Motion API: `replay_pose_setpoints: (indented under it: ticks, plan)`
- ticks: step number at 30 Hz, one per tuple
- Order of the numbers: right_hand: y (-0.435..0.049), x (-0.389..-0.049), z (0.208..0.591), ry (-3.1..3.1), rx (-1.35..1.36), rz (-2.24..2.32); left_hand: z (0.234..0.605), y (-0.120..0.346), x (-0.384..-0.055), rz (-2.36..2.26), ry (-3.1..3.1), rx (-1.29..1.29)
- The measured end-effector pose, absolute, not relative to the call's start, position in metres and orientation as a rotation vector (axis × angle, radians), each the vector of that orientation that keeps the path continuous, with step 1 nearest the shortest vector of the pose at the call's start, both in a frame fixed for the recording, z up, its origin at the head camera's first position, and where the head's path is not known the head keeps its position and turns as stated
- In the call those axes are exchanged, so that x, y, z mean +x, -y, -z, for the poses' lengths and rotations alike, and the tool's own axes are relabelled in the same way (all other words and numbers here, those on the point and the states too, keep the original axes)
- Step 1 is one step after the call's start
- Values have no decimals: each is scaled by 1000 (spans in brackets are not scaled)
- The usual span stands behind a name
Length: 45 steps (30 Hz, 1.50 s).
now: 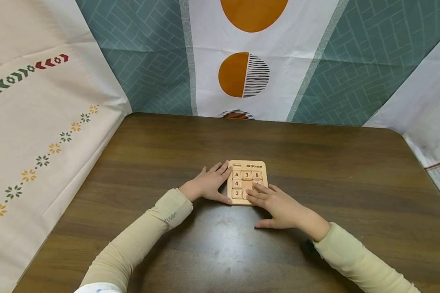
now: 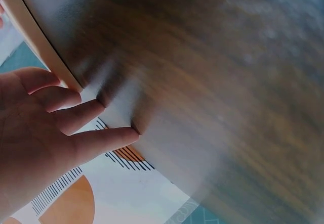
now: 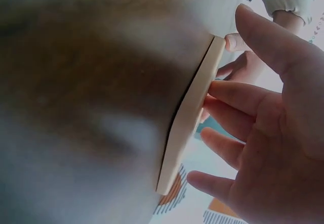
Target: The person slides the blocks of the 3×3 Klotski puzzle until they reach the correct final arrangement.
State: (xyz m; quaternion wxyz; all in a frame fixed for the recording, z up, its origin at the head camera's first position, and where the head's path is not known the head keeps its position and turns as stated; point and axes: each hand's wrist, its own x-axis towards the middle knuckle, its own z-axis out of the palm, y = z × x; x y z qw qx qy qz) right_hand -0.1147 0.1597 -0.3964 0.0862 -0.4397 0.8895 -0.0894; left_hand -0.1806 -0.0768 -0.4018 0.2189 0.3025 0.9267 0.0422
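- Dark wood table [image 1: 220, 240] is seen, its far edge met by hanging cloth [image 1: 238, 44].
- Right hand [image 1: 284, 206] is held with fingers spread and thumb well out, nothing pinched; its two leading fingertips are laid over the lower right tiles. A neighbouring tile could be dragged along or jammed if two were pressed at once.
- Left hand [image 1: 209, 183] is fanned open beside the board [image 1: 243, 161], thumb and forefinger set at its left edge. If this touch were too light, the whole board could be skidded or turned by a sideways push.
- Number tiles are held in the board, at mid-table: 2 [image 1: 237, 193] nearest, then 4 [image 1: 236, 183], then 5 [image 1: 236, 174], 3 [image 1: 247, 175] and 8 [image 1: 257, 175]. A vacant slot [image 1: 247, 185] is left mid-grid; others are partly covered by fingers, their numbers unclear.
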Motion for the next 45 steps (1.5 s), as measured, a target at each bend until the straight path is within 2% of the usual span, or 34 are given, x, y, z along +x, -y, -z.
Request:
replay_pose_setpoints:
  ticks: [10,22,45]
  plan:
    - [-152,-125,389,-2697,-1346,235,402,76,-182,-108,-2558,836]
    - [-137,-131,391,-2693,-1247,190,402,75,-181,-112,-2553,841]
    - [-162,-128,398,-2701,-1217,271,405,78,-180,-95,-2573,834]
